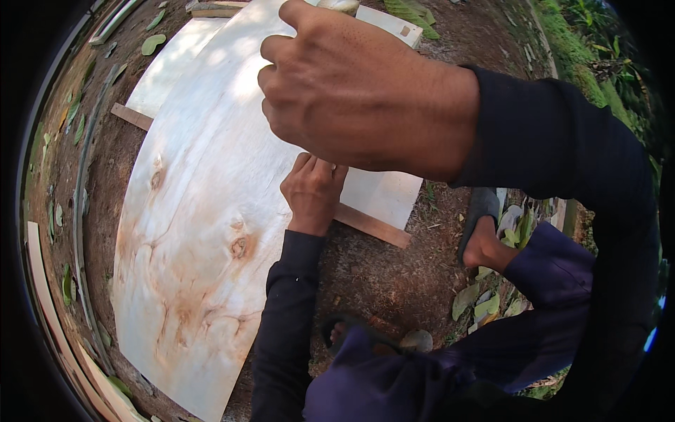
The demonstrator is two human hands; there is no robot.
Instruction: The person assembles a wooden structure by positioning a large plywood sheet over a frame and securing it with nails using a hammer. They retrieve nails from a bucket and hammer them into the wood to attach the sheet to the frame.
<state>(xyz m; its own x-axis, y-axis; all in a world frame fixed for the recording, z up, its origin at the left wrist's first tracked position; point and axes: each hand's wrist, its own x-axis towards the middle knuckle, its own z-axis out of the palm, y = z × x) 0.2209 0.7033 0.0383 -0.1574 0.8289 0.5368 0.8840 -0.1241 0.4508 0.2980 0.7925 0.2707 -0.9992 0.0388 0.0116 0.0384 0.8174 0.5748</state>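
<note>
A large pale plywood sheet (190, 211) with brown knots and stains lies before me. My left hand (311, 190) is at its right edge, fingers pinched together near a wooden slat (373, 225). Whatever those fingers hold is hidden. Raised above the sheet, closer to the camera, my right hand (358, 98) is closed in a fist. A pale, rounded end of something (339, 5) shows above this fist at the top of the picture; the rest is out of sight.
Another pale board (380, 193) lies beneath the sheet, across the slat. Long wooden strips (53, 316) run along the left side on brown soil. Several leaves (152, 44) are scattered about. My sandalled foot (485, 243) is at right, and greenery (590, 49) grows at the far right.
</note>
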